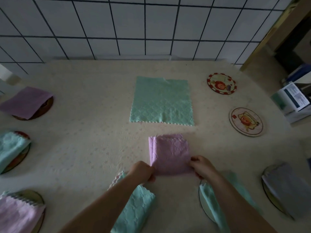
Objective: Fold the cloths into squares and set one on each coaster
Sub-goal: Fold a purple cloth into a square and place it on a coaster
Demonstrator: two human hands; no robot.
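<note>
Folded pink cloth (pixel 170 155), table centre

Both bare forearms extend forward from the lower edge, converging slightly. Left hand (pixel 143 172) is curled, fingers pinched closed. Right hand (pixel 202 166) mirrors it, fingers pinched closed, knuckles up. Hands sit level, apart.

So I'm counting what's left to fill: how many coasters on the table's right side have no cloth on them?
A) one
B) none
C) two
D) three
C: two picture coasters, the far one and the nearer one, lie bare; the green cloth lies unfolded.
</note>
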